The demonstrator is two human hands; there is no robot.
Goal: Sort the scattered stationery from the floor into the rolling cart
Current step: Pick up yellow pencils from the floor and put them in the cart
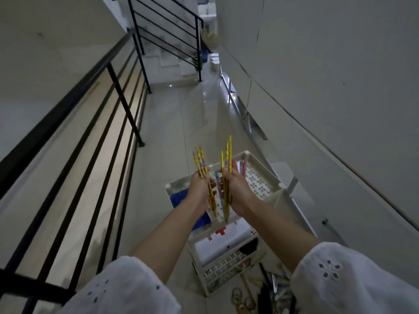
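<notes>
My left hand [200, 189] grips a bunch of yellow pencils [200, 160] that fan upward. My right hand [235, 189] grips a second bunch of yellow pencils [227, 155], also pointing up. Both hands hover above the top tray of the white rolling cart [260, 164]. That tray holds a blue item [176, 198] on the left and pink and red pens [242, 165] at the far end. A lower shelf carries a white box with a red cross [224, 242]. More stationery [265, 291], including tape rolls and dark pens, lies on the floor by the cart's near corner.
A black metal railing [95, 114] runs along the left. A white wall [340, 87] closes the right side. The tiled corridor floor [181, 114] stretches ahead to white stairs [167, 60] with another black railing.
</notes>
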